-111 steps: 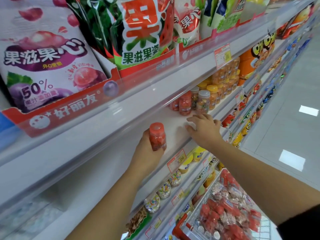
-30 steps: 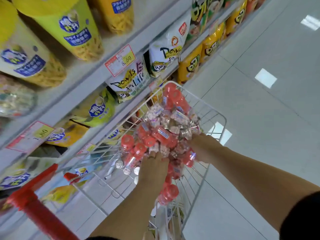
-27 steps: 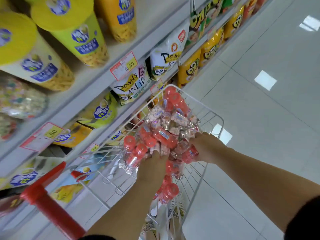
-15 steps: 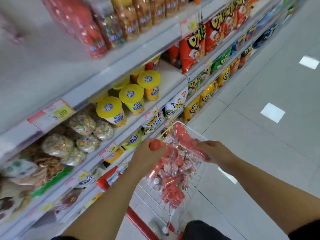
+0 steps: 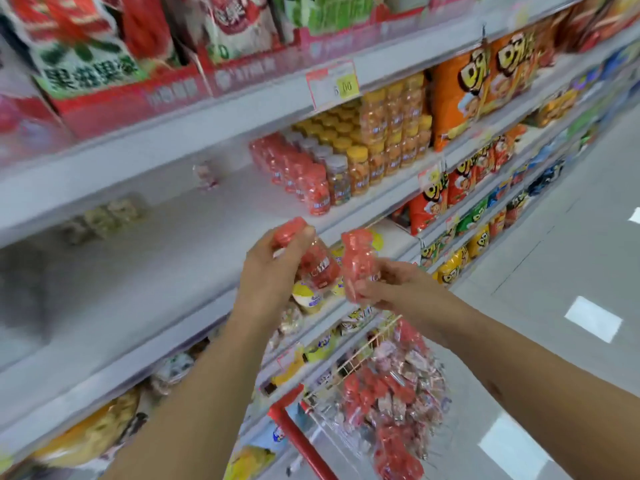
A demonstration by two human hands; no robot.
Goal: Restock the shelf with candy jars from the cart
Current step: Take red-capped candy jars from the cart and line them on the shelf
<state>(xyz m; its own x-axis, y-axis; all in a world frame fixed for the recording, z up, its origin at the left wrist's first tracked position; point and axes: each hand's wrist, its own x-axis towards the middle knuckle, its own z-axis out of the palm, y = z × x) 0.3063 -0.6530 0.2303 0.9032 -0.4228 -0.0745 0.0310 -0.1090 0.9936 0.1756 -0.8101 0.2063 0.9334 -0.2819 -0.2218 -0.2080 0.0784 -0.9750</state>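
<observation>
Head view: left hand (image 5: 266, 271) pinches first jar (image 5: 320, 266) by its lid, right hand (image 5: 391, 289) clasps second jar (image 5: 358, 261). Close together, a knock could drop one.

Left hand (image 5: 268, 268), right hand (image 5: 394, 287) raised, both gripping.

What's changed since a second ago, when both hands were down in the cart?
Both hands rose from the cart toward the shelf. The left hand now grips a red jar, and the right hand grips a second red jar. The cart still holds many jars.
</observation>
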